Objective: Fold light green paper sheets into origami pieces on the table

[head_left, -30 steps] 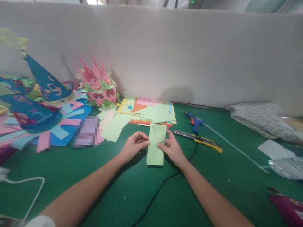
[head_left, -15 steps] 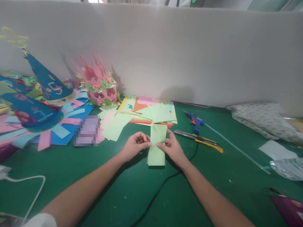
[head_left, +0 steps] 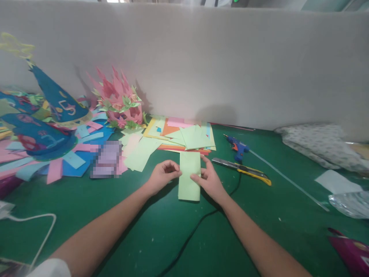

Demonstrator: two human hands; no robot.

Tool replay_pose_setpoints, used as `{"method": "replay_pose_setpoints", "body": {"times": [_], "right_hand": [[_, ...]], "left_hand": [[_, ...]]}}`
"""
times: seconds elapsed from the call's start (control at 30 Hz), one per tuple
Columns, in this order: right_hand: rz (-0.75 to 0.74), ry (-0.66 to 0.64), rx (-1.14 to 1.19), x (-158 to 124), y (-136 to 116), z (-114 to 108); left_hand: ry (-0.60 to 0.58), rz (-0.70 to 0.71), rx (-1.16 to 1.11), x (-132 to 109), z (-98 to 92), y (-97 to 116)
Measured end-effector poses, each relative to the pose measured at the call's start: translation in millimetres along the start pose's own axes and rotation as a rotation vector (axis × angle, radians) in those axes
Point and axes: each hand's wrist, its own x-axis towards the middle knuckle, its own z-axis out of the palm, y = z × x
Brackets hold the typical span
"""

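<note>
A pale green strip of paper point(head_left: 188, 186) is held upright between my hands, over the middle of the green table. My left hand point(head_left: 163, 175) pinches its left edge between thumb and fingertips. On the other side, my right hand point(head_left: 211, 179) grips the right edge, thumb in front and fingers partly hidden behind. The paper looks folded or layered, though its back is hidden. Just right of my right hand lies a box cutter point(head_left: 242, 170) with a yellow handle, its blade pointing left. Behind it rests a blue glue gun point(head_left: 238, 148) with a clear glue stick in it.
Stacked coloured paper point(head_left: 198, 138) lies behind my hands, with loose green sheets point(head_left: 144, 152) to its left. A pink paper crown point(head_left: 118, 102) and blue cone hats point(head_left: 57, 94) stand at left. A black cord point(head_left: 190, 236) crosses the table. Patterned cloth point(head_left: 319, 146) lies right.
The green paper has shifted slightly left and its edges now line up more squarely. Both hands keep their hold, nearly in the same place.
</note>
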Motion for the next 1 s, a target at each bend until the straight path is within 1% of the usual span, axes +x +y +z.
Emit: {"method": "replay_pose_setpoints", "body": {"times": [0.1,0.17,0.23,0.27,0.33,0.4,0.57,0.73,0.83,1.0], "right_hand": [[-0.079,0.030,-0.110,0.0,4.7,2.2],[-0.202,0.125,-0.265,-0.2,6.9,1.8],[-0.353,0.231,-0.472,-0.8,6.9,0.0],[-0.415,0.250,-0.567,-1.2,6.1,-1.1],[-0.499,0.206,-0.687,-1.8,3.8,-2.6],[-0.548,0.123,-0.736,-2.0,2.0,-2.9],[-0.617,-0.041,-0.823,-0.4,1.5,-1.4],[-0.677,-0.207,-0.924,-1.0,2.7,-2.1],[-0.709,-0.234,-0.982,-1.3,4.4,-1.8],[-0.741,-0.259,-1.094,-0.3,7.2,-1.4]], "left_hand": [[0.056,0.008,0.234,1.5,-4.3,-1.1],[0.097,0.055,0.418,2.0,-7.4,0.4],[0.135,0.097,0.571,2.3,-10.1,3.0],[0.142,0.108,0.625,2.5,-11.1,4.4],[0.143,0.120,0.693,2.6,-12.4,6.4],[0.135,0.135,0.724,2.6,-12.8,7.3],[0.117,0.180,0.725,2.1,-12.5,7.4],[0.130,0.185,0.683,2.5,-13.3,6.2],[0.127,0.197,0.672,2.7,-14.0,4.8],[0.105,0.194,0.736,2.5,-14.6,3.5]]}}
